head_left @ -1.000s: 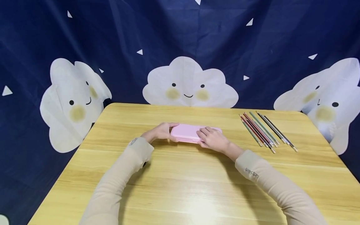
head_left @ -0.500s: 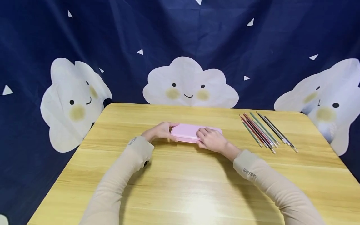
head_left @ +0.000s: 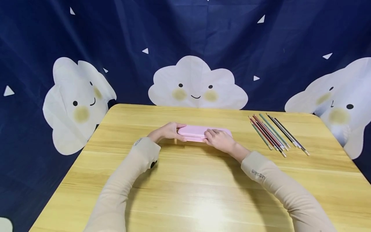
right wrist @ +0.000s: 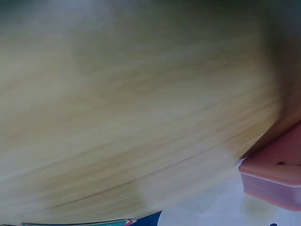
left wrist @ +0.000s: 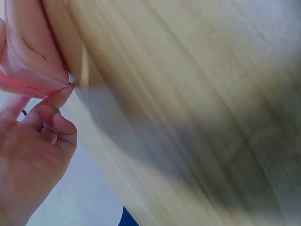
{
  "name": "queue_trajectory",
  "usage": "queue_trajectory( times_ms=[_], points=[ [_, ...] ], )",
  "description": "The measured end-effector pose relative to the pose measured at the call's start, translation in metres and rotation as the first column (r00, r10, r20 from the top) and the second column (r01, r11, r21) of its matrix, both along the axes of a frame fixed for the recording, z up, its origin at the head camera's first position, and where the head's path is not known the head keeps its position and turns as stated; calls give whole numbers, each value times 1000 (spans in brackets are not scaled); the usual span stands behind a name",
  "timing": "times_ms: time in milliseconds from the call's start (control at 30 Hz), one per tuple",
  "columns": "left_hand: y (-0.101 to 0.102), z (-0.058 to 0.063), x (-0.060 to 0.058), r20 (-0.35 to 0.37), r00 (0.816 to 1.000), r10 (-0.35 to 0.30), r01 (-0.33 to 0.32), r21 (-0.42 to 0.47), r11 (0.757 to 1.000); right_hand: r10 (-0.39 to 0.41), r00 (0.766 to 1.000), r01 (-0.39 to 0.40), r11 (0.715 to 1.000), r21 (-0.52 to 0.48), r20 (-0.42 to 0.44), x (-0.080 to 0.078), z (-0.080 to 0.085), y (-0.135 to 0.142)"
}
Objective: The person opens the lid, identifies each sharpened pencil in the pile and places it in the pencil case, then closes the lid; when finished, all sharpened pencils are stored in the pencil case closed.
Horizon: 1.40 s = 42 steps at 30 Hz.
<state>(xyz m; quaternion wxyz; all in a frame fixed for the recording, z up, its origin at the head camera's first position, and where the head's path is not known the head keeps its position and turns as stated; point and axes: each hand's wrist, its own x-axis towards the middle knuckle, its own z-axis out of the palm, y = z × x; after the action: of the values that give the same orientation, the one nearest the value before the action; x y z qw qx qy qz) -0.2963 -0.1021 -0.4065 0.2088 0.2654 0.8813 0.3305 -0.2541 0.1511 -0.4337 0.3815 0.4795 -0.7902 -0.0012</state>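
A pink pencil case (head_left: 192,130) lies lengthwise near the far middle of the table, with a seam showing along its front side. My left hand (head_left: 169,131) grips its left end between thumb and fingers. My right hand (head_left: 221,141) has curled fingers over the lid right of the middle and its thumb at the front edge. In the left wrist view, a fingertip of the left hand (left wrist: 35,153) meets a corner of the pencil case (left wrist: 37,47). The right wrist view shows just one end of the pencil case (right wrist: 275,172); the right hand is mostly out of it.
Several coloured pencils (head_left: 261,135) lie loosely side by side on the wooden table (head_left: 185,183), right of the case. Dark pencils (head_left: 290,135) lie at the group's right side. A navy curtain (head_left: 127,38) with smiling clouds hangs behind the table's far edge.
The head view has tilted down slightly. Along the case's front, the seam between lid and base shows more distinctly. Both hands keep their places on the case; the pencils lie as before.
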Motion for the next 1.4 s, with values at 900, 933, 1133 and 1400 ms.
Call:
queue_trajectory(
  times_ms=[900,933,1133,1400],
  points=[
    [-1,-25,26,-279,959,50,-60,-26,998,-191,817,483,743,-463,544,-2,30,61],
    [0,-26,25,-282,958,47,-55,-21,998,-195,826,476,745,-468,528,-4,29,61],
    [0,-28,24,-311,951,6,-26,-62,998,-294,804,471,846,-250,517,-14,16,65],
    [0,-25,24,-329,944,-8,-32,-115,993,-414,443,591,802,88,795,-23,16,61]
  ],
)
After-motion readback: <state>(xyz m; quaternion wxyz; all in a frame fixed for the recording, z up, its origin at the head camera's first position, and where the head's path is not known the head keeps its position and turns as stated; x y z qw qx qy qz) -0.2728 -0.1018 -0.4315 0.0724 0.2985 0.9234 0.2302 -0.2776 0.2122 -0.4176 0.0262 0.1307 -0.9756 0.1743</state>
